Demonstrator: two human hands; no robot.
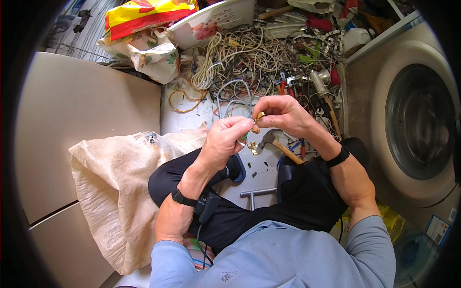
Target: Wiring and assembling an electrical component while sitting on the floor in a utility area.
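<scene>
Both hands meet in the middle, closed at the fingertips. My right hand (pixel 284 114) pinches a small brass-coloured metal piece (pixel 260 115). Right beside it, my left hand (pixel 223 138) grips a thin wire, mostly hidden by the fingers; a bit of green shows below them. Another brass-coloured piece (pixel 253 148) hangs just under the left fingers. On the floor beyond it lies a hammer (pixel 287 151) with a wooden handle. Where the wire joins the metal is too small to make out.
A large tangle of cables (pixel 269 57) covers the floor ahead. Red-handled pliers (pixel 290 90) lie at its right edge. A woven sack (pixel 115 192) slumps at left before a beige cabinet-like panel (pixel 86 101). A washing machine (pixel 418 120) stands at right; a T-shaped metal bar (pixel 253 194) lies between my legs.
</scene>
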